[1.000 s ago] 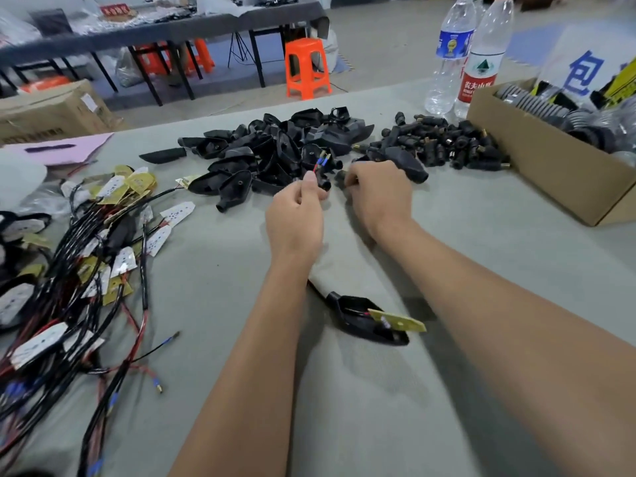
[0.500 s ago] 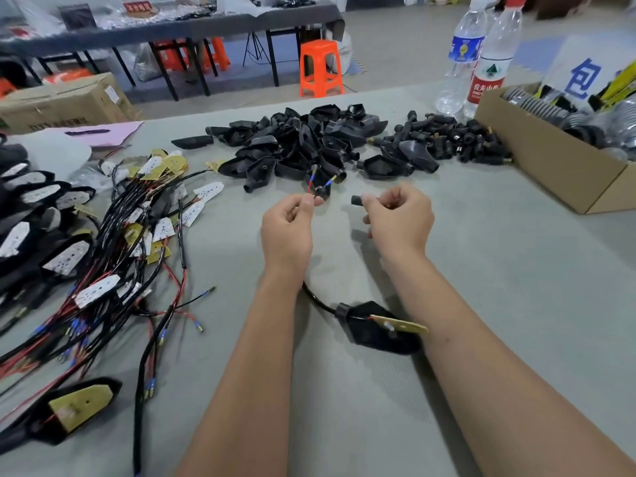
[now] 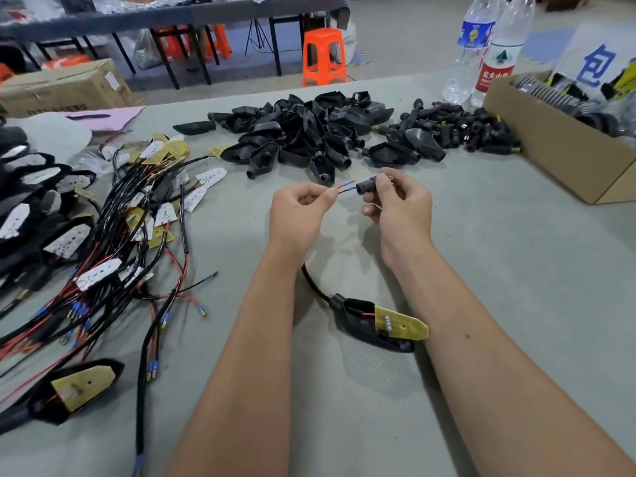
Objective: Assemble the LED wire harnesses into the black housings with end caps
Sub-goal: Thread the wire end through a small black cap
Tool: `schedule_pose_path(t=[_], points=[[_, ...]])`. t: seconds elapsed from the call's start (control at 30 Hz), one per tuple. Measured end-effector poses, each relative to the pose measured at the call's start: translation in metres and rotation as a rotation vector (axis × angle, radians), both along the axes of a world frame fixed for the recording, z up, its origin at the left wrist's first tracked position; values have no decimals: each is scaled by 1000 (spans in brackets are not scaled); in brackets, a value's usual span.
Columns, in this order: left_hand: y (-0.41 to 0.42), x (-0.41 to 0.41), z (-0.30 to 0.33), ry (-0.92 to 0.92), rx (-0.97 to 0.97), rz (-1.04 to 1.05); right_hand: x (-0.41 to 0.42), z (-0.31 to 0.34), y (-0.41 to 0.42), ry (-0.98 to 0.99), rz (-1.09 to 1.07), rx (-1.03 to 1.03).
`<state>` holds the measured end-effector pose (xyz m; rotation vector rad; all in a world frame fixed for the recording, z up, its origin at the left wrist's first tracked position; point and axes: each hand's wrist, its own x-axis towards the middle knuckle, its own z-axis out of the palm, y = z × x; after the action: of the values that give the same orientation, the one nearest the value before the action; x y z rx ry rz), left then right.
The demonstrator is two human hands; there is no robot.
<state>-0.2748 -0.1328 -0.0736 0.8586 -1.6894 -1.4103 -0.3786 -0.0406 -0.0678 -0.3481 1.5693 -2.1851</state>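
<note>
My left hand (image 3: 298, 210) pinches the two wire ends (image 3: 345, 186) of a harness, one red and one blue, their tips pointing right. My right hand (image 3: 399, 203) grips a small black end cap (image 3: 367, 186) with its open mouth facing the wire tips, a short gap between them. The harness cable runs down under my left wrist to a black housing (image 3: 364, 325) with a yellow LED board (image 3: 401, 324) lying on the table between my forearms.
A heap of empty black housings (image 3: 303, 136) and a pile of end caps (image 3: 461, 130) lie behind my hands. Tangled harnesses (image 3: 137, 235) cover the left. A cardboard box (image 3: 564, 153) and two water bottles (image 3: 481, 49) stand at the right.
Both hands drew back from the piles toward me. My right hand now holds an end cap turned toward the wire tips, which my left hand has levelled at it.
</note>
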Motion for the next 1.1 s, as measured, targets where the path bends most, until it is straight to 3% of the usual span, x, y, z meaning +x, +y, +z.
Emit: schedule_pose_path(t=[0.43,1.1], points=[[2,6,1,0,30,-136,1,-2,-4,-74,-2,-58],[2,6,9,-119,114,-148,-1,-2,-6,-89,23,-55]])
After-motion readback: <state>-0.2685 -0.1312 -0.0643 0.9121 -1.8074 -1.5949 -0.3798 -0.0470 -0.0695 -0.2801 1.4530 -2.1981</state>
